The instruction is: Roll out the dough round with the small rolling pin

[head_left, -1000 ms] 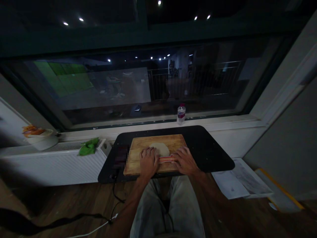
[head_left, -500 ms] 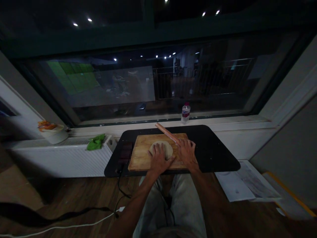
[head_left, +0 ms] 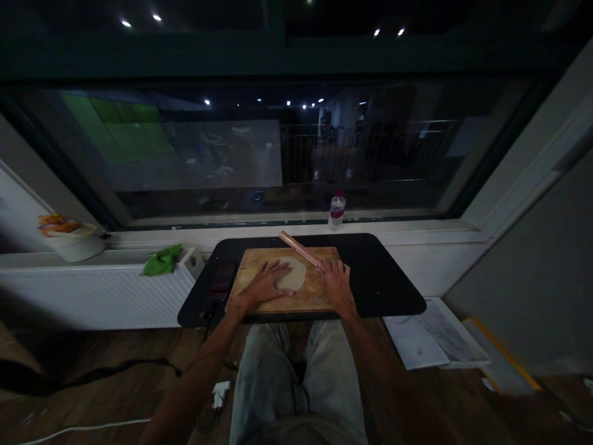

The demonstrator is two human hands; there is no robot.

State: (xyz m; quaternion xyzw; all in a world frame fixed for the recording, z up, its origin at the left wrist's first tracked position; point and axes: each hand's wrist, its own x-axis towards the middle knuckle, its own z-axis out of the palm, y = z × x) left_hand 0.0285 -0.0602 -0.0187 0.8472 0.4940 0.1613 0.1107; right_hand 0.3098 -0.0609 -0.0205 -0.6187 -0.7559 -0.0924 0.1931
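A round, flat piece of pale dough (head_left: pixel 295 275) lies on the wooden board (head_left: pixel 252 264). My left hand (head_left: pixel 267 282) rests at the dough's left side with its fingers spread, the thumb along the near edge. My right hand (head_left: pixel 335 280) is closed around the near end of a wooden rolling pin (head_left: pixel 300 248), over the board's right edge. The pin slants away to the far left, and its far end reaches the board's back edge. The fingers of my right hand partly hide the gripped end.
The board sits on a black table (head_left: pixel 384 278). A dark box-like object (head_left: pixel 223 278) lies left of it. On the windowsill stands a bottle (head_left: pixel 337 211). A green cloth (head_left: pixel 162 261) and a white tub (head_left: pixel 76 243) are on the radiator (head_left: pixel 111 290).
My left hand has slid from the dough's middle to its left side and turned, uncovering more of the dough. The right hand keeps the rolling pin; the whole view has shifted slightly.
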